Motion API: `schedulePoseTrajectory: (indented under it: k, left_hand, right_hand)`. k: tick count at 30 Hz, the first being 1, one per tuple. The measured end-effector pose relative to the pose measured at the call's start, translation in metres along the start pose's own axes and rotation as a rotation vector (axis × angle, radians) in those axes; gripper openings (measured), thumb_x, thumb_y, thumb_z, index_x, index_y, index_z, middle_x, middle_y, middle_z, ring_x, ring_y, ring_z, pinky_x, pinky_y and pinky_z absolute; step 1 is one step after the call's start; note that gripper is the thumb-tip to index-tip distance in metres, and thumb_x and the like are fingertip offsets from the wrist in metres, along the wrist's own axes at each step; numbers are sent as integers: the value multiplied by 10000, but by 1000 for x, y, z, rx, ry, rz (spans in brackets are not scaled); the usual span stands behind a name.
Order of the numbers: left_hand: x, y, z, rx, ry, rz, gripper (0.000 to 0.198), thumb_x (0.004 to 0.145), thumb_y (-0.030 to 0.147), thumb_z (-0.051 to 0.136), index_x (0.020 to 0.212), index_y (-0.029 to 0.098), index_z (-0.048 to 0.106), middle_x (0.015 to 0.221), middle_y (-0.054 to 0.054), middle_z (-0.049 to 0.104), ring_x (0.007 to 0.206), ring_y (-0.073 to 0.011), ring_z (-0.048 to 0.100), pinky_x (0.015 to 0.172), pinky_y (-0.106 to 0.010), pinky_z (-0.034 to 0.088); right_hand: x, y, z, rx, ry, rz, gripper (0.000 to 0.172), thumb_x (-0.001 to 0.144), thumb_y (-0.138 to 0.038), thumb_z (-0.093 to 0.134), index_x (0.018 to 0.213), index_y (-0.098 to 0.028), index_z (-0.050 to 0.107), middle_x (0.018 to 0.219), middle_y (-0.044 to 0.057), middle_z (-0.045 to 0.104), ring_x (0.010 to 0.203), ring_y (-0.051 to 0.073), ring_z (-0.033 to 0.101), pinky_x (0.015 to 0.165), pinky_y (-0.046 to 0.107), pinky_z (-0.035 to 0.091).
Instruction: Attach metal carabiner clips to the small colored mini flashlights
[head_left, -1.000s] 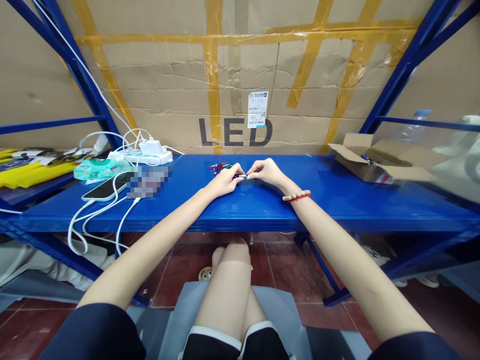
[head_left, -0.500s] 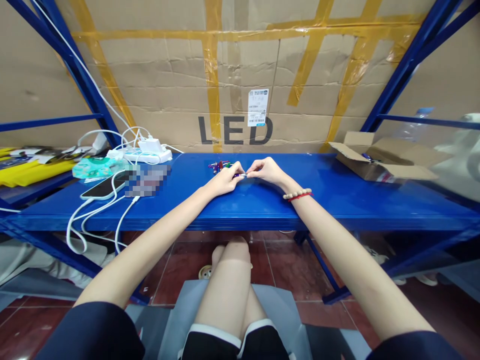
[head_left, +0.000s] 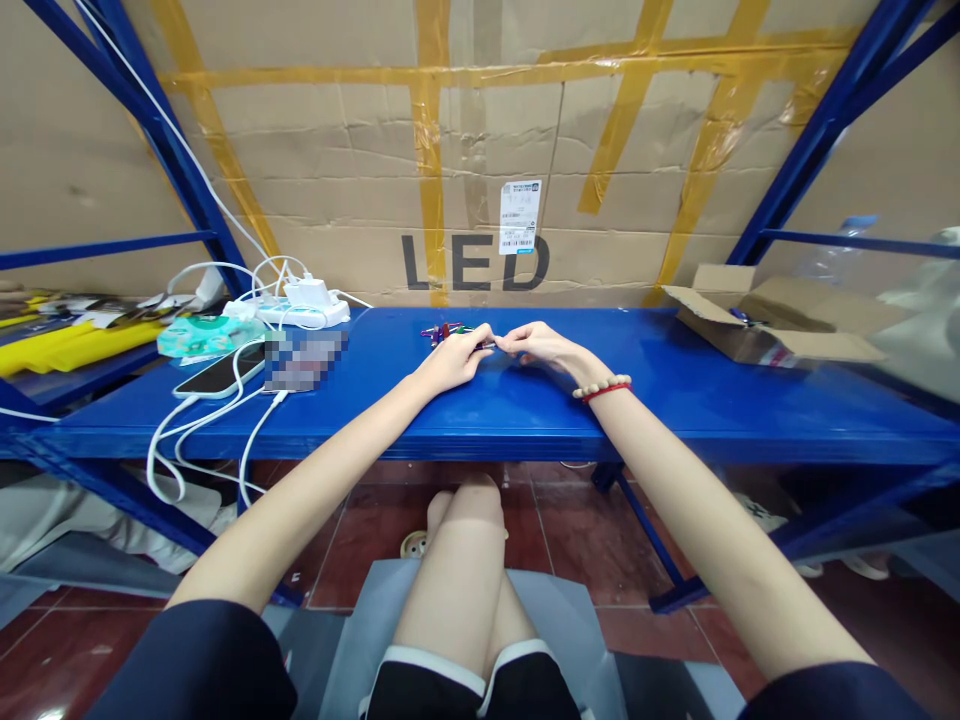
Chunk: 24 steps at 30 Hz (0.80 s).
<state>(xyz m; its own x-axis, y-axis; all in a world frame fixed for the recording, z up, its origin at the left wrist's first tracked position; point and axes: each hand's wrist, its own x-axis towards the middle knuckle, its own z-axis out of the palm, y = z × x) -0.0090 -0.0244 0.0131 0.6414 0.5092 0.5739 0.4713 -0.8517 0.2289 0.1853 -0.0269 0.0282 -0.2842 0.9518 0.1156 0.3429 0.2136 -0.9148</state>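
Observation:
My left hand is closed on a slim, dark pen-like piece above the blue tabletop. The thumb and fingers of my right hand pinch together at the right end of that piece. Both hands are almost fingertip to fingertip, and the fingers cover most of what they hold. Just behind my left hand lies a small heap of slim purple, red and green pieces, partly hidden by the hand.
At left lie a phone with white cables, a power strip and a turquoise pack. An opened cardboard box stands at right. A large carton marked LED rises behind the tabletop, between blue frame posts.
The whole view has shifted slightly right. Less of the slim piece shows between my hands, and my right hand has tilted a little, its fingers still at the end of the piece.

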Motion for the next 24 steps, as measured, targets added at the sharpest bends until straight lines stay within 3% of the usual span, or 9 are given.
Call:
schedulePoseTrajectory:
  k: [6, 10, 14, 19, 24]
  left_hand:
    - [2, -4, 2, 3, 3, 13, 188, 897, 184, 434, 1048, 190, 545, 996, -57, 670, 911, -192, 635, 793, -282, 463]
    - [4, -6, 4, 5, 26, -41, 194, 892, 189, 431, 1037, 189, 559, 990, -59, 675, 910, -200, 636, 809, -298, 468]
    - [5, -7, 7, 18, 64, -117, 178, 883, 197, 446, 1013, 180, 565, 948, -59, 679, 882, -202, 636, 810, -301, 469]
    - [6, -9, 8, 15, 93, -183, 189, 895, 204, 425, 1019, 184, 565, 951, -59, 677, 890, -201, 627, 818, -307, 466]
    - [6, -10, 9, 1, 96, -207, 195, 895, 207, 422, 1017, 176, 571, 926, -61, 677, 843, -199, 625, 793, -308, 466]
  right_hand:
    - [-1, -5, 3, 48, -21, 67, 383, 487, -473, 807, 612, -148, 649, 646, -1, 545, 619, 88, 447, 541, 226, 350]
    - [2, -2, 4, -11, 50, 45, 414, 470, -497, 817, 611, -143, 655, 629, 6, 558, 587, 83, 440, 505, 221, 337]
    - [8, 4, 3, -67, 86, -82, 445, 532, -545, 773, 644, -124, 679, 546, -3, 526, 498, 63, 383, 448, 222, 290]
    - [15, 10, 3, -103, 153, -299, 543, 514, -522, 778, 857, -106, 722, 691, 45, 644, 496, 79, 471, 481, 240, 371]
    - [15, 9, 4, -148, 237, -380, 510, 541, -532, 756, 831, -113, 736, 662, 53, 652, 479, 89, 467, 481, 255, 383]
